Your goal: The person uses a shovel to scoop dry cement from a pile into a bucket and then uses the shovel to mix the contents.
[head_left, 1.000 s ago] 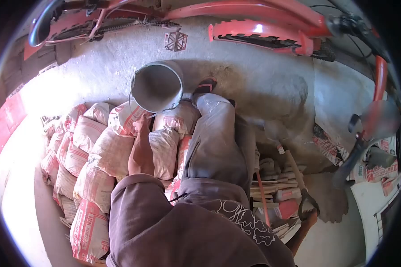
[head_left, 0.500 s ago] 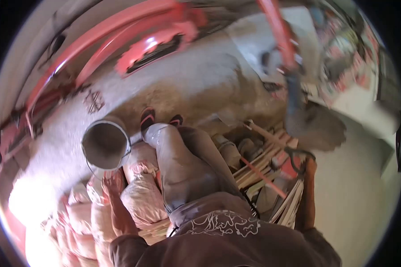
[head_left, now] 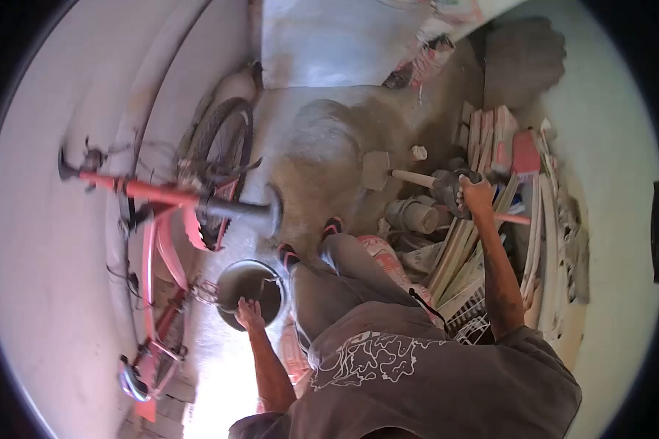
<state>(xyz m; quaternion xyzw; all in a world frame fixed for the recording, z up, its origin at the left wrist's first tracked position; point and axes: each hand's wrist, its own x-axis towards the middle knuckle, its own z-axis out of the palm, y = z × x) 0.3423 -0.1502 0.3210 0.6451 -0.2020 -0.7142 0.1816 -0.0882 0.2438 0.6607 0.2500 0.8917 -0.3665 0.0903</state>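
Observation:
My left hand is closed at the near rim of a dark bucket, holding it by its wire handle. The bucket hangs upright beside my left leg, its inside dark. On the other side, my right hand grips the black handle end of a short shovel. From there its wooden shaft runs left to a flat grey blade, which lies over the floor by a heap of grey-brown sand or powder.
A red bicycle leans along the left wall. Timber strips, pots and a red-topped box crowd the right side. Filled sacks lie by my legs. A pale sheet stands at the far end.
My view has turned, bringing the bicycle lower and further left. The bucket and left hand now appear lower and further right; the shovel and right hand appear higher. Both grips stay.

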